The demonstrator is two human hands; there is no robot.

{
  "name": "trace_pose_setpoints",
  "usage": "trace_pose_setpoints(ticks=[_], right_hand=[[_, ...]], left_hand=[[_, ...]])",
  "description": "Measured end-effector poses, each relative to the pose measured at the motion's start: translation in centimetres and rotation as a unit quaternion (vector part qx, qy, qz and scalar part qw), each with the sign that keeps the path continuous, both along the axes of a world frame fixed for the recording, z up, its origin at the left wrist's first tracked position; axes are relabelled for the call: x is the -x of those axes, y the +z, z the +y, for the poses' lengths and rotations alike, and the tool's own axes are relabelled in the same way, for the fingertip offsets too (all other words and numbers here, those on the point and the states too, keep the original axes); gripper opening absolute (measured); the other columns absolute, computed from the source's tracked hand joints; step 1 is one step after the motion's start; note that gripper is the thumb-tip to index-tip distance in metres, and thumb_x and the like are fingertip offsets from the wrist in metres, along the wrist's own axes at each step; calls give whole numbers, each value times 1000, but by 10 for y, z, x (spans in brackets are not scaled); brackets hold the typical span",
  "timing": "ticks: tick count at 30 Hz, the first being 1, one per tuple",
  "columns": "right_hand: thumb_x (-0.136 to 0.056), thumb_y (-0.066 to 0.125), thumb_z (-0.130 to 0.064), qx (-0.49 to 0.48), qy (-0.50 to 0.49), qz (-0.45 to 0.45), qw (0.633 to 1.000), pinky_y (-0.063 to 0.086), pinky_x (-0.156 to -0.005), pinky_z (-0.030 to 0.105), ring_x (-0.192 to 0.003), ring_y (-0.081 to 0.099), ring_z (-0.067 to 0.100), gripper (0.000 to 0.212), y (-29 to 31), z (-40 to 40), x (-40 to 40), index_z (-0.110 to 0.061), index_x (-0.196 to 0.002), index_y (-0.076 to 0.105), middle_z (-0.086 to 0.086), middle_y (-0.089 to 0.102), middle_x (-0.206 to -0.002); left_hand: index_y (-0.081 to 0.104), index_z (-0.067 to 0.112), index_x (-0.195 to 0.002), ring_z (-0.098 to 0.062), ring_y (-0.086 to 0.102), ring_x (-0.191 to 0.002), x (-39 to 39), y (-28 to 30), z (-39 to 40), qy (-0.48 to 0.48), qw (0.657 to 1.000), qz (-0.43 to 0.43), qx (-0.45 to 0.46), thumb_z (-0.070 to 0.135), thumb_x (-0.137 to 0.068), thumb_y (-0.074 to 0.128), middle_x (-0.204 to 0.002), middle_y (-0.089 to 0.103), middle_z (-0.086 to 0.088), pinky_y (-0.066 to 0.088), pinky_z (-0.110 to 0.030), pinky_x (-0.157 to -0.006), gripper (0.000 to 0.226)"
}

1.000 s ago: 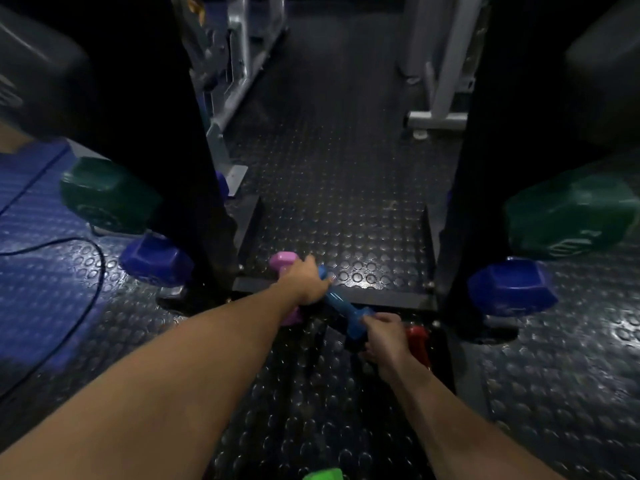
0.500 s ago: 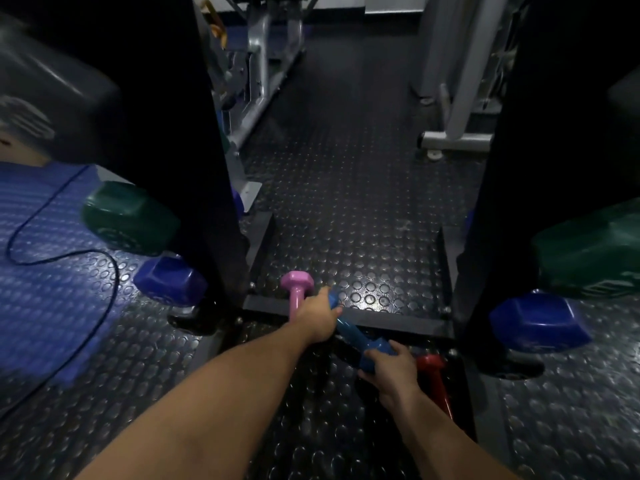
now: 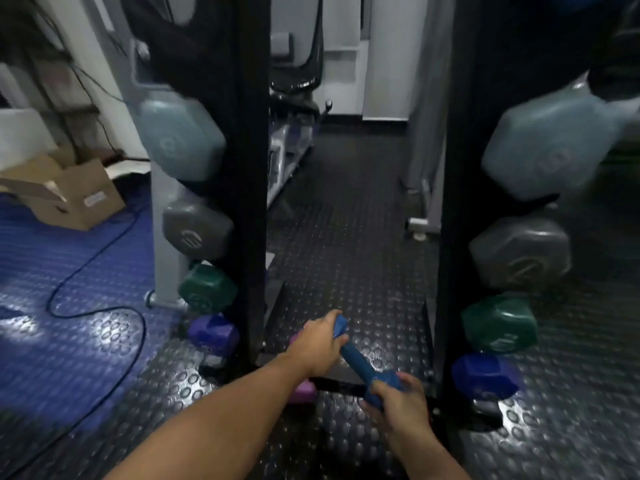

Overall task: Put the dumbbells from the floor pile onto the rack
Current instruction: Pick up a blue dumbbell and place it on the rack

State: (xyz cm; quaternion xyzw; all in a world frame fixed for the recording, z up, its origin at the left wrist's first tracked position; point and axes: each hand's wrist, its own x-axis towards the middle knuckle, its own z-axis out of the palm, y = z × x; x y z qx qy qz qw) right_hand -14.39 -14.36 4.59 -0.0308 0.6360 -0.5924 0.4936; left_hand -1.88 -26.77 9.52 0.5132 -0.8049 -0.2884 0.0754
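Writing: round embossed logos show on the grey dumbbell heads [image 3: 197,233] and a white label on the cardboard box [image 3: 65,199], all too blurred to read.
Left hand: the left hand [image 3: 320,344] has its fingers curled round the far head of the blue dumbbell [image 3: 360,362], thumb on the near side.
Right hand: the right hand [image 3: 398,403] has its fingers wrapped round the near head of the same dumbbell.
Blue dumbbell: held off the floor [image 3: 346,237] between both hands, slanting from upper left to lower right, above the rack's black base bar, between the two uprights of the rack [image 3: 252,168].
Pink dumbbell: the pink dumbbell [image 3: 303,391] lies under the left forearm, beside the left upright's foot.
Rack load: pale blue, grey, green and purple heads [image 3: 485,375] stacked down each upright.
Floor, left edge: a cable [image 3: 104,313] loops across the blue matting.
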Motion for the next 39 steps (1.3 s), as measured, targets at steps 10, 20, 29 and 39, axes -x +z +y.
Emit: trace_pose_setpoints(ticks=[10, 20, 29, 39], right_hand=[[-84, 64, 18, 124, 8, 23, 992, 61, -49, 35, -89, 67, 42, 52, 169, 17, -10, -6, -127, 46, 18, 53, -121], [-81, 67, 20, 255, 46, 31, 965, 60, -73, 51, -84, 63, 31, 45, 326, 44, -54, -8, -115, 56, 9, 55, -99], [-76, 78, 12, 336, 128, 24, 933, 64, -71, 47, -97, 69, 37, 52, 430, 32, -137, -13, -117, 57, 17, 61, -114], [-79, 76, 10, 320, 136, -34, 937, 60, -83, 56, -101, 59, 33, 56, 476, -31, -180, -10, -122, 47, 18, 50, -119]], left_hand=[[27, 19, -156, -32, 44, -131, -19, 164, 24, -20, 985, 42, 169, 39, -103, 50, -142, 52, -15, 38, -42, -110, 60], [35, 17, -149, -31, 55, -115, -86, 316, 59, 1, 942, 133, 309, 42, -101, 54, -122, 61, -16, 44, -40, -99, 58], [54, 22, -136, -14, 63, -91, -185, 413, 47, 54, 892, 252, 371, 39, -97, 63, -102, 68, 2, 47, -25, -85, 44], [64, 17, -117, -6, 53, -82, -193, 467, -29, 90, 894, 273, 342, 30, -96, 66, -89, 59, 10, 34, -14, -73, 24]])
